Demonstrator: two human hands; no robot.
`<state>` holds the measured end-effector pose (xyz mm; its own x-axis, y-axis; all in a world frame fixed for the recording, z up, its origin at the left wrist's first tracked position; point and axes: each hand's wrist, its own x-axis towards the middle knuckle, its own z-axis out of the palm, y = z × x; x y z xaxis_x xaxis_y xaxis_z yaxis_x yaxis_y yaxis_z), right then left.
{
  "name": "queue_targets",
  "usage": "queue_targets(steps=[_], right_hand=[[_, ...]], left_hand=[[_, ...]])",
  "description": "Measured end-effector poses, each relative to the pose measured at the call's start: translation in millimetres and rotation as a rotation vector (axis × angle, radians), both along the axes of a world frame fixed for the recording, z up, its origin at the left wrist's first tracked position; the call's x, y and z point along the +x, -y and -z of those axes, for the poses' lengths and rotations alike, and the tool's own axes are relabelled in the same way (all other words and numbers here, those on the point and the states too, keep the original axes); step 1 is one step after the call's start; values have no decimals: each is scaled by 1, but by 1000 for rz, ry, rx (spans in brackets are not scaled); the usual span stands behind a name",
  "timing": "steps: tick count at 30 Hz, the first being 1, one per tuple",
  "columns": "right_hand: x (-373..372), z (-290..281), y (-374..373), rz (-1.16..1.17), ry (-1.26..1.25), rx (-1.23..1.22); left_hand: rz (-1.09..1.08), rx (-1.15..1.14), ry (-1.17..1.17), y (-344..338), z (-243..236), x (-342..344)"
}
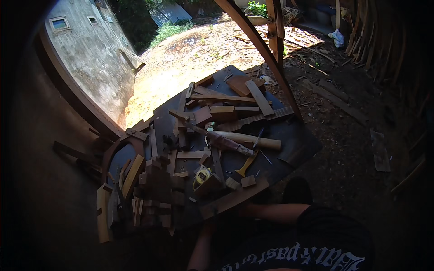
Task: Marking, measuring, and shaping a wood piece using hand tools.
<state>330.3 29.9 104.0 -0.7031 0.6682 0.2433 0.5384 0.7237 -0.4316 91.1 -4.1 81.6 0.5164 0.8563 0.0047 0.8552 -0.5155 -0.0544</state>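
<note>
Dark sheet-topped bench [298, 140] takes up the middle, totally buried in offcuts. Biggest lump is the stack of wood blocks [156, 194] at the near left corner, half in shade. Next a pale round dowel [253, 141] lies across the centre, with a reddish turned piece [228, 144] touching its left end. A flat slat [260, 98] sits at the far side. Smaller stuff: a yellow-handled tool [246, 165] just below the dowel, and a yellow tape measure [202, 175] near the front edge. The person's forearms come in from the bottom toward that front edge, but both hands are lost in shadow, so can't tell whether either grip is closed or loose.
</note>
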Motion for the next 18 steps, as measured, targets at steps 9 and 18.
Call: queue_targets(steps=[9,18], right_hand=[[1,14,11,209,38,7],[73,-62,11,294,67,-629]], left_hand=[[143,322,-739,-28,-12,23],[366,784,-1336,29,29,26]])
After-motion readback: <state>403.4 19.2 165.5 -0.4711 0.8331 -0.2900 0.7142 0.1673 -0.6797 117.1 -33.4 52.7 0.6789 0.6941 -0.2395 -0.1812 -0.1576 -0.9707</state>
